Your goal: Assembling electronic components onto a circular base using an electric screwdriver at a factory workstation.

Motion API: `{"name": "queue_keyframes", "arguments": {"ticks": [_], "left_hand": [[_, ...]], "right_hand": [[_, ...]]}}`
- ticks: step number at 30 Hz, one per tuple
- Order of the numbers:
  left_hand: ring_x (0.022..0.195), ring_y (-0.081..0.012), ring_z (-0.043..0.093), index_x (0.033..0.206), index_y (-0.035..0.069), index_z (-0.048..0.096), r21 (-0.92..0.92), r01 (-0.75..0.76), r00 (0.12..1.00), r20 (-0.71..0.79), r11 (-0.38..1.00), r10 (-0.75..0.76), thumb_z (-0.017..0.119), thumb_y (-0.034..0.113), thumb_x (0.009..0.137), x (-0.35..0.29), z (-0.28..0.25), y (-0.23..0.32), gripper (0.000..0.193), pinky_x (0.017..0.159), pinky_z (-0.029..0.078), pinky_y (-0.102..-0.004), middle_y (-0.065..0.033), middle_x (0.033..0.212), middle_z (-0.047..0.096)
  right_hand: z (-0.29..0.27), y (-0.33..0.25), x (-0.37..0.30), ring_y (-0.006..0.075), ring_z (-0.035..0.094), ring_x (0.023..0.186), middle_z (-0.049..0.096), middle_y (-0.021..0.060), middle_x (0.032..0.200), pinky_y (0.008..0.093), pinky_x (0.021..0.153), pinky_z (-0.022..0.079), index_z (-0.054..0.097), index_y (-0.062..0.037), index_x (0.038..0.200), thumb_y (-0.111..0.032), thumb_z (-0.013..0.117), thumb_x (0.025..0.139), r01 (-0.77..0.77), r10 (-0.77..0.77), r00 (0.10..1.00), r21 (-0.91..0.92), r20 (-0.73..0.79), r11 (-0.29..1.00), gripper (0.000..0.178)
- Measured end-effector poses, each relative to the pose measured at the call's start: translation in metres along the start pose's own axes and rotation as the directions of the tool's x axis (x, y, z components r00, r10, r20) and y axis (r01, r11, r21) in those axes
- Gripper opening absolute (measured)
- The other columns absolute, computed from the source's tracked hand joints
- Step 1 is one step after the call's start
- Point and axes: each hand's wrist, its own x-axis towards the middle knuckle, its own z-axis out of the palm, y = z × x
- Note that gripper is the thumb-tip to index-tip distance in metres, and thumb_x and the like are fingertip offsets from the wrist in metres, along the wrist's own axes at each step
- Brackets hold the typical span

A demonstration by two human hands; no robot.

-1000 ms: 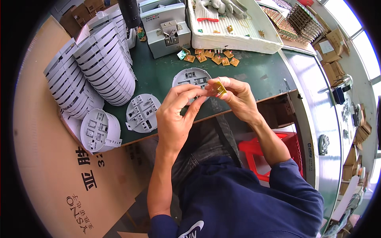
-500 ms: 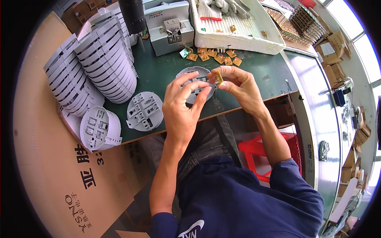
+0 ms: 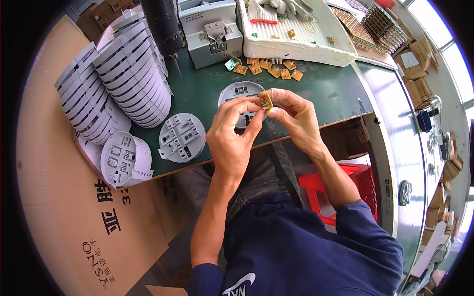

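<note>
Yellow and small, a circuit board [image 3: 267,101] with prongs is pinched between the thumb and fingers of the right hand [image 3: 300,117], held up before a round grey housing [image 3: 238,91] on the green table [image 3: 197,89]. The left hand [image 3: 231,135] curls its thumb and forefinger in close at the prongs, though whether they grip them I cannot tell. Beyond, similar small boards [image 3: 275,72] lie grouped near a white foam tray [image 3: 301,54].
</note>
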Motion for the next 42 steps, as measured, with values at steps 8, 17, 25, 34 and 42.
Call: {"name": "queue_keyframes", "arguments": {"ticks": [8,17,25,34,42], "left_hand": [[0.14,-0.0369,0.049,0.147,0.0,0.046,0.28,-0.037,0.976,0.218,0.959,-0.026,0.09,0.03,0.078,0.007,-0.018,-0.016,0.087,0.113,0.043,-0.0471,-0.0211,0.149,0.051],[0.141,-0.0401,0.047,0.147,-0.006,0.044,0.337,0.082,0.919,0.338,0.938,-0.202,0.092,0.043,0.073,0.006,-0.013,-0.031,0.101,0.115,0.041,-0.0469,-0.0275,0.152,0.046],[0.138,-0.0422,0.049,0.143,-0.006,0.05,0.328,0.04,0.968,0.221,0.944,-0.118,0.091,0.042,0.074,-0.004,-0.007,-0.034,0.093,0.112,0.044,-0.0475,-0.0287,0.15,0.048],[0.134,-0.0442,0.051,0.138,-0.009,0.055,0.371,0.011,0.964,0.244,0.928,-0.109,0.09,0.037,0.076,-0.006,-0.006,-0.032,0.085,0.11,0.045,-0.0481,-0.0292,0.15,0.047],[0.133,-0.0435,0.05,0.137,-0.011,0.054,0.391,0.021,0.958,0.256,0.92,-0.131,0.089,0.036,0.077,-0.005,-0.005,-0.03,0.084,0.109,0.046,-0.0482,-0.0268,0.151,0.045]], "right_hand": [[-0.021,-0.018,0.033,0.0172,0.067,0.116,0.072,0.0107,0.124,0.0319,0.102,0.053,0.063,0.005,0.132,-0.007,0.07,0.098,-0.004,-0.011,0.999,-0.373,-0.038,0.928,0.037],[-0.015,-0.005,0.08,0.0355,0.071,0.101,0.074,0.0193,0.108,0.0423,0.087,0.056,0.072,0.0012,0.118,-0.015,0.074,0.091,0.311,-0.031,0.941,-0.828,0.336,0.466,0.032],[-0.001,0.001,0.074,0.0367,0.07,0.097,0.072,0.019,0.104,0.043,0.083,0.057,0.072,-0.0004,0.12,-0.006,0.073,0.088,0.435,-0.099,0.899,-0.844,0.426,0.313,0.032],[-0.005,0.002,0.062,0.039,0.07,0.1,0.07,0.0211,0.114,0.0437,0.085,0.059,0.067,0.0012,0.124,0.0,0.069,0.086,0.433,-0.168,0.901,-0.817,0.4,0.379,0.038],[-0.015,0.005,0.056,0.0379,0.069,0.11,0.067,0.0189,0.128,0.0421,0.09,0.058,0.07,0.001,0.118,0.001,0.066,0.089,0.475,-0.16,0.88,-0.808,0.448,0.349,0.029]]}}
